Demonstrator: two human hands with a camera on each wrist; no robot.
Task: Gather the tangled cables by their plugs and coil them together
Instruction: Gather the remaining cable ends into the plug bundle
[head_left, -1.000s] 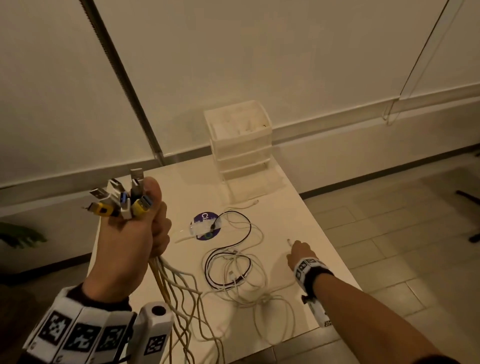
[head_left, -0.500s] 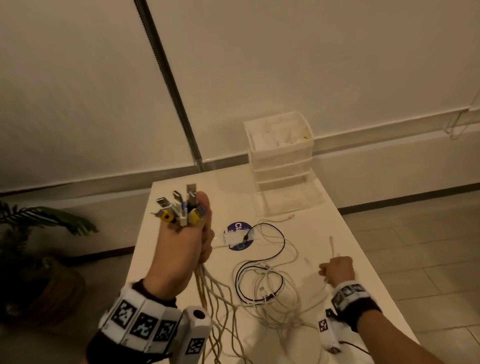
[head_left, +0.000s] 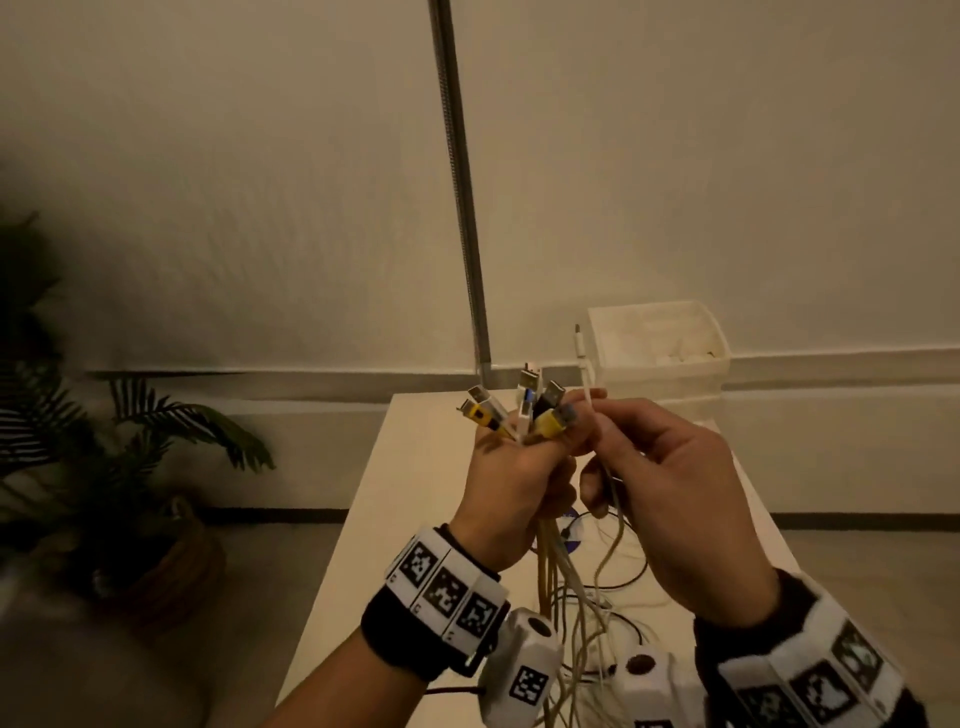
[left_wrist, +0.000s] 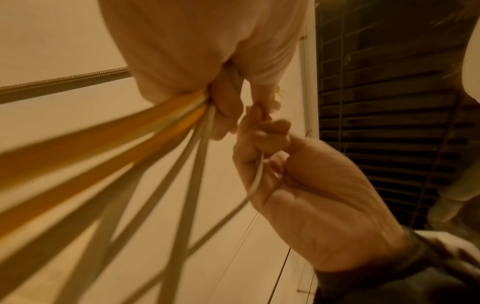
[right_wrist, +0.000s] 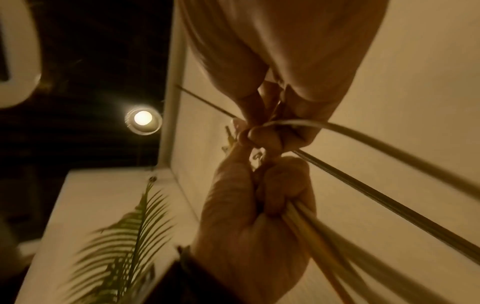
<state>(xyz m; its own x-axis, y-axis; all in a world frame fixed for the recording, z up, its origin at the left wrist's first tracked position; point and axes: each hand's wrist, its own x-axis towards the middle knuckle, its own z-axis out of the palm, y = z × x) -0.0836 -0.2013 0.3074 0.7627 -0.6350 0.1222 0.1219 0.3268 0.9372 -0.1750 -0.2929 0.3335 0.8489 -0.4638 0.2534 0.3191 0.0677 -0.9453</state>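
My left hand is raised above the table and grips a bundle of yellow and white cables just below their plugs. Several USB plugs fan out above the fist. My right hand is right beside it, fingertips touching, and pinches a thin white cable whose small plug points straight up. In the left wrist view the bundle runs out of my left hand, and the white cable passes through my right hand. Loose cable loops lie on the table below.
The white table has a white drawer unit at its far end and a purple disc half hidden under the hands. A metal hose runs up the wall. A potted plant stands left of the table.
My right hand has lifted the white cable's plug end off the table and brought it up against the bundle in my left hand. The left hand has kept its grip.
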